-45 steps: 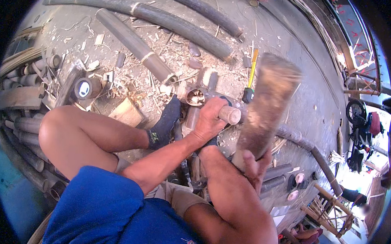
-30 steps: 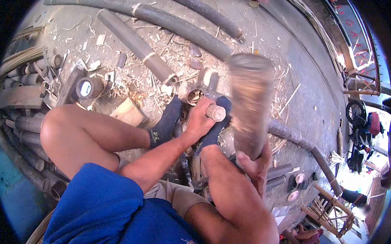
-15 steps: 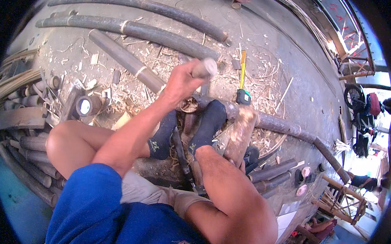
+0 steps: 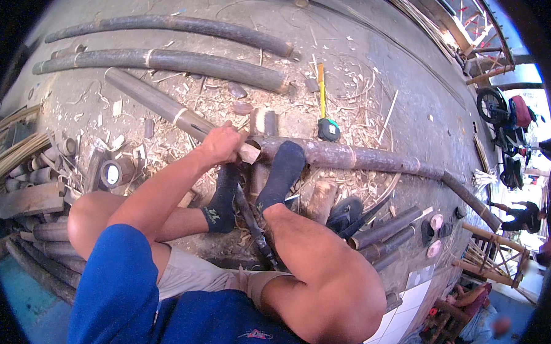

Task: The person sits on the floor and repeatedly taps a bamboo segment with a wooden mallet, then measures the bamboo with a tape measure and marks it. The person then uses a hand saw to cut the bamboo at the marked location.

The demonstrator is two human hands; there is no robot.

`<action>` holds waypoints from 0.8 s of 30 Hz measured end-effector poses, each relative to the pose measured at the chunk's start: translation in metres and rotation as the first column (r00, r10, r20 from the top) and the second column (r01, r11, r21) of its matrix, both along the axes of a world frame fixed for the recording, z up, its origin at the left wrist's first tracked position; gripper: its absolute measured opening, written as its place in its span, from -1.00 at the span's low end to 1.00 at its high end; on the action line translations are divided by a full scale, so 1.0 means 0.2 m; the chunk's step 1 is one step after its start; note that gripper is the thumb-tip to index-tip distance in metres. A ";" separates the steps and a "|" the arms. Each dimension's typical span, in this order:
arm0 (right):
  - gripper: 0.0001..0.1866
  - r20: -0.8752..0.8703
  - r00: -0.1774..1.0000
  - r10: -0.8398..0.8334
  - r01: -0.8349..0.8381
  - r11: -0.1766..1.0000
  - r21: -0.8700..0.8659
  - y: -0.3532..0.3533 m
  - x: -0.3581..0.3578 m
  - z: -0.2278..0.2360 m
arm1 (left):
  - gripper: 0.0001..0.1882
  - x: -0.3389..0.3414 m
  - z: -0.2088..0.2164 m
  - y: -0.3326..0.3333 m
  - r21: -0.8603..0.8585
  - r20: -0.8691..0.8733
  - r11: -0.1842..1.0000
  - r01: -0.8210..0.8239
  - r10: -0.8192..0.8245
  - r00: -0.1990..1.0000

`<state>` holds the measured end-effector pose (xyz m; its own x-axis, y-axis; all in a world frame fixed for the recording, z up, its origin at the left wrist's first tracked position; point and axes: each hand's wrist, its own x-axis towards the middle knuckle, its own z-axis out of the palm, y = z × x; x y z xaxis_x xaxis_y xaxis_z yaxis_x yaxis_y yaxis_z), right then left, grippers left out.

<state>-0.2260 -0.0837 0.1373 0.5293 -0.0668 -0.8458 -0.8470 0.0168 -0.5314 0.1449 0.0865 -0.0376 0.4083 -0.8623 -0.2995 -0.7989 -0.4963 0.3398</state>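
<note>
Nearest are two bent knees, then two feet in dark socks, the right one across the one long pole (image 4: 374, 159). One wooden club (image 4: 321, 201) is beside the right shin. The left hand (image 4: 222, 143) is curled closed around one stick (image 4: 250, 153), its pale end by the pole's open mouth; whether they touch, I cannot tell. The right hand is out of view, its state unknown. Just beyond the pole lies one tape measure (image 4: 328, 130), yellow blade out. Farther off, three more poles (image 4: 212, 71) lie among shavings (image 4: 357, 123).
</note>
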 end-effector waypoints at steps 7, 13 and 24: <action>-0.26 -0.024 0.998 0.058 -0.058 0.998 0.037 -0.01 0.00 0.07 | -0.45 0.15 -0.02 -0.05 0.000 -0.245 1.000 -0.031 0.030 0.969; -0.28 -0.073 0.984 0.165 -0.160 0.984 0.075 -0.04 0.00 0.19 | -0.47 0.25 -0.01 -0.08 0.022 -0.498 0.999 -0.037 0.043 0.866; -0.31 -0.078 0.946 0.314 -0.301 0.943 0.142 0.00 0.18 0.10 | -0.42 0.31 -0.11 -0.09 0.119 -0.651 0.988 -0.097 0.151 0.744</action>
